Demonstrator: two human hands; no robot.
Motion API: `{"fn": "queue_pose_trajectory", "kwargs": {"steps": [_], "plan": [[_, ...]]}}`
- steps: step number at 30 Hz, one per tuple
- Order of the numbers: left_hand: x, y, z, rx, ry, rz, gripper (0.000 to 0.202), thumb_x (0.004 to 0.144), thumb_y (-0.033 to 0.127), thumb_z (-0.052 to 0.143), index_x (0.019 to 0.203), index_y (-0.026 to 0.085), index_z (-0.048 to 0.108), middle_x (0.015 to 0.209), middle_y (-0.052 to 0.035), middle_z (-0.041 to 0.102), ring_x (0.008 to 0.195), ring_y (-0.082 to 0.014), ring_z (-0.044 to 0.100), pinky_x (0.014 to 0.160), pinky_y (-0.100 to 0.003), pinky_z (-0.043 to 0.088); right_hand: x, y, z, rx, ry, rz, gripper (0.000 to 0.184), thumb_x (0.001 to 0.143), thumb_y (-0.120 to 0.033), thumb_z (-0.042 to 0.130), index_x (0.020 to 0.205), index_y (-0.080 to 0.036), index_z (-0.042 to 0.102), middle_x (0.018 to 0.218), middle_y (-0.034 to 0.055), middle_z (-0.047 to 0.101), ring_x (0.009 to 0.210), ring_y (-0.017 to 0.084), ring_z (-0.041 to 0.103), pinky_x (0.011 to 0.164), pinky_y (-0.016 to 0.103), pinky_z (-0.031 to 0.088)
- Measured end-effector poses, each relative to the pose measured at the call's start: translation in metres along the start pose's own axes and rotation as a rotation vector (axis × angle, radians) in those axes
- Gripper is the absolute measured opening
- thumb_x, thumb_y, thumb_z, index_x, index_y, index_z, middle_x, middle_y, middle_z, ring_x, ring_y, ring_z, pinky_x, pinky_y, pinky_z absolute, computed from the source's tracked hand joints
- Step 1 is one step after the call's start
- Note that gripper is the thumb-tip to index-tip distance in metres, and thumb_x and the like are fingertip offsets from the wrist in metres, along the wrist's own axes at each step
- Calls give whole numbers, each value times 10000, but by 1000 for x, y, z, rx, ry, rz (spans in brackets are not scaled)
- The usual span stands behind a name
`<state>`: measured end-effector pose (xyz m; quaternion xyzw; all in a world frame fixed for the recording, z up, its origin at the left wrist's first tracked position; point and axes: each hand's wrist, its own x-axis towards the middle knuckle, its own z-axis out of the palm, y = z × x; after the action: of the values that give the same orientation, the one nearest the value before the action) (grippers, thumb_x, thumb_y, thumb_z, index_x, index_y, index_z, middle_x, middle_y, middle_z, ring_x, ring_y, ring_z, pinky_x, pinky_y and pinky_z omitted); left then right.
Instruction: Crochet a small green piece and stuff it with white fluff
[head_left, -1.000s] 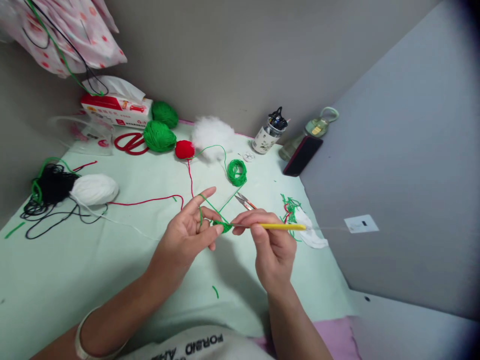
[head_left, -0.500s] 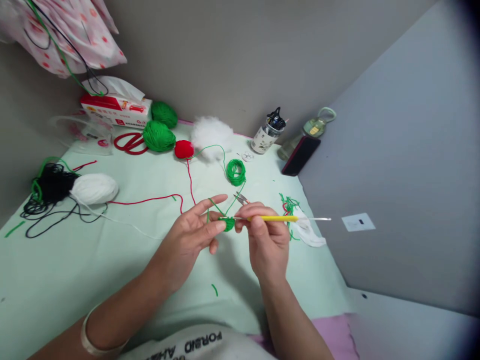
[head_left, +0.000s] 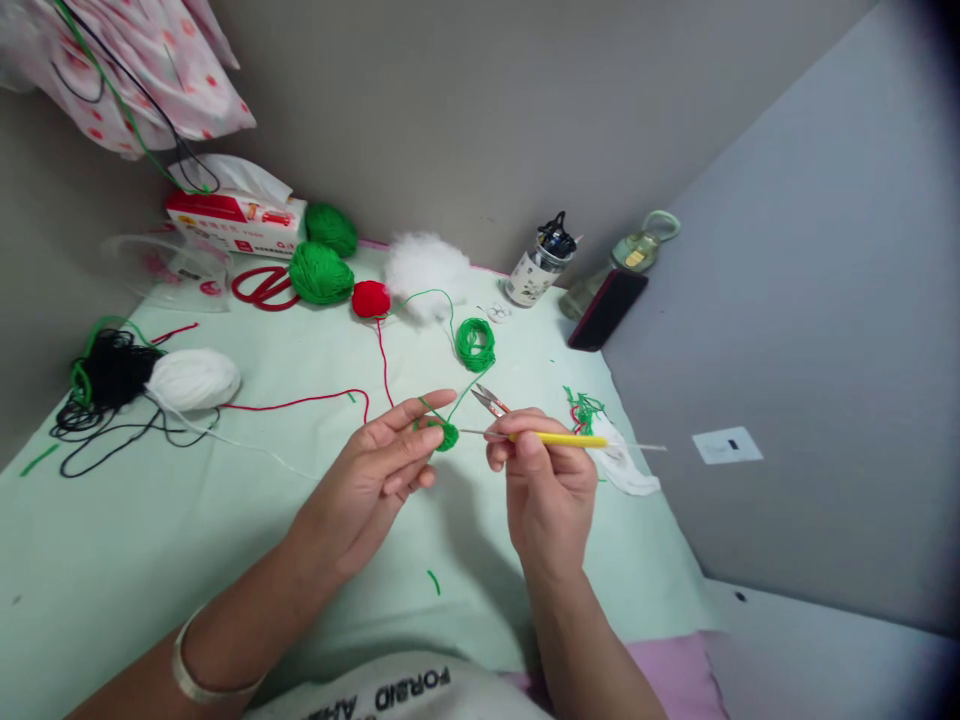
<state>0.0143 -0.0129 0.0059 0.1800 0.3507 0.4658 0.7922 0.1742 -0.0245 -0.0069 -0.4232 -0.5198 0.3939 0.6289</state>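
Note:
A small green crochet piece (head_left: 448,437) is pinched between the thumb and fingers of my left hand (head_left: 382,465). Green yarn loops over that hand's raised index finger. My right hand (head_left: 551,480) grips a yellow-handled crochet hook (head_left: 566,440) like a pen. Its thin metal shaft points left, the tip just right of the crochet piece; I cannot tell whether a loop links them. From the piece, the green strand runs up to a wound coil of green yarn (head_left: 475,345). Small thread snips (head_left: 490,400) lie behind my right fingers, partly hidden.
At the back are green yarn balls (head_left: 321,273), red scissors (head_left: 262,288), a red ball (head_left: 370,299), white stuffing (head_left: 426,272), a pen jar (head_left: 531,278) and a phone (head_left: 609,310) leaning on a bottle. White yarn (head_left: 193,378) and black yarn (head_left: 112,370) lie left; yarn scraps (head_left: 585,408) lie right.
The hook has drawn back to the right, from lying across the top of the crochet piece to just beside it. My right hand moved right with it; the left fingers closed in on the piece.

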Motion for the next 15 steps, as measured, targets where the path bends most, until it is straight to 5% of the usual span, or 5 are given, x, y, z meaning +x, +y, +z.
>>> {"fn": "queue_pose_trajectory", "kwargs": {"steps": [4,9,15], "plan": [[-1,-6,1,170,-20,73,309,831,252,836,1138,244,802,779,47,658,470,-22,300,594,-208,479,1,4,3,34,-79,64,133,973,-306,681,945,-271,806,889,27,721,739,151,608,685,310,514],[-1,-8,-3,265,-6,116,318,862,326,805,1164,224,795,544,78,500,513,-89,401,645,-266,489,1,6,2,71,-45,124,140,967,-326,687,946,-247,800,865,30,721,725,148,611,672,300,504],[0,-4,-11,356,11,103,292,838,332,822,1121,260,803,909,-10,691,603,-85,534,564,-245,382,9,-1,4,242,-26,258,177,944,-350,703,854,-215,774,807,19,694,650,119,607,626,268,524]]}}
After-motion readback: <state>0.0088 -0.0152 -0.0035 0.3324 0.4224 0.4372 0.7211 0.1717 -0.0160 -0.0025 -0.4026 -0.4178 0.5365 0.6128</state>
